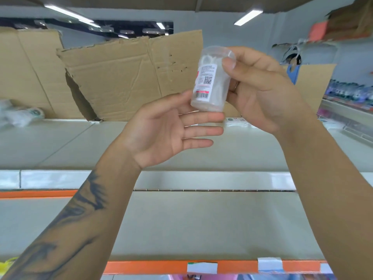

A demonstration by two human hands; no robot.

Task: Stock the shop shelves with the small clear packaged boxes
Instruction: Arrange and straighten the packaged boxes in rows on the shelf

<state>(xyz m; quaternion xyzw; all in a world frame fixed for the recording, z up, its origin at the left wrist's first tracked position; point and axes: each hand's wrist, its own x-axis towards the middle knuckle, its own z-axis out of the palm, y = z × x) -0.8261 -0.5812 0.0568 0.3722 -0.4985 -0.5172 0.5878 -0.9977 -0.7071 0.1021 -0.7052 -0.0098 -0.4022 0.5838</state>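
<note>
While held above the pale shop shelf, small clear cylindrical plastic container with white barcode label sat pinched in right hand, likely for label check; left hand, fingers straight, supported its base.

A small clear round box with a white barcode label, tilted, held above the shelf.

Right grip curled, left flat.
</note>
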